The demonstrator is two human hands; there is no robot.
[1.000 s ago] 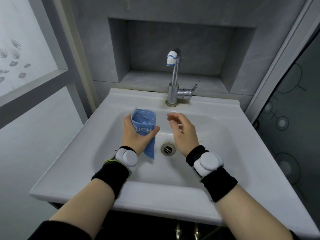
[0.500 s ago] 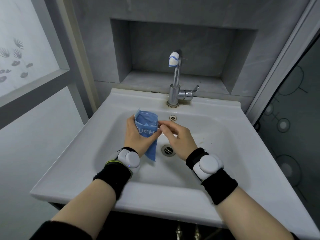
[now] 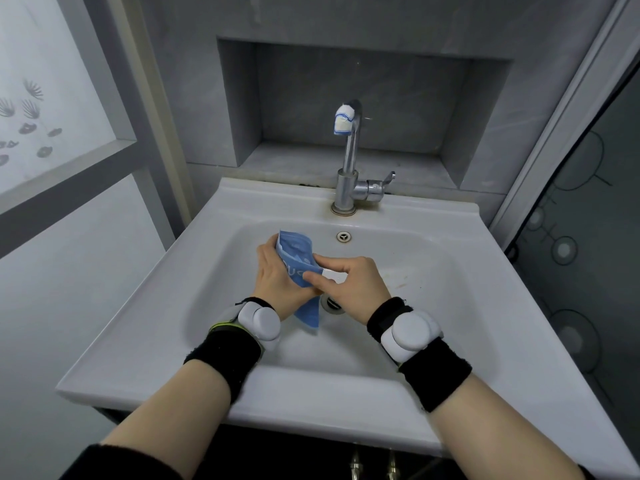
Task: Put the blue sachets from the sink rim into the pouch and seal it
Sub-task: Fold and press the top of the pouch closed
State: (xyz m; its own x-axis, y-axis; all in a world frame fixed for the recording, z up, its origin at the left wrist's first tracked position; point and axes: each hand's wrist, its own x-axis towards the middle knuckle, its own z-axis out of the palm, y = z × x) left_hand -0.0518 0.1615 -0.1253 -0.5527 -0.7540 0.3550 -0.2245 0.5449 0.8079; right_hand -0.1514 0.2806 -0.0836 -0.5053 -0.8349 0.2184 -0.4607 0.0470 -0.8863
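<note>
Both hands meet over the white sink bowl in the middle of the frame. Left hand is curled around the blue pouch and holds it up. Right hand pinches the pouch's side edge with thumb and finger — closed tight on it.

No loose sachets can be seen on the sink rim, so they are likely inside the pouch, and it looks like the closing step. To do it well, hold the pouch steady with one hand, then press the top strip flat and slide the pinch all the way along — leave no gap.

The pouch is thin, soft and crinkly, with white letters. The sink is smooth and hard. The tap at the upper middle is shiny metal.
</note>
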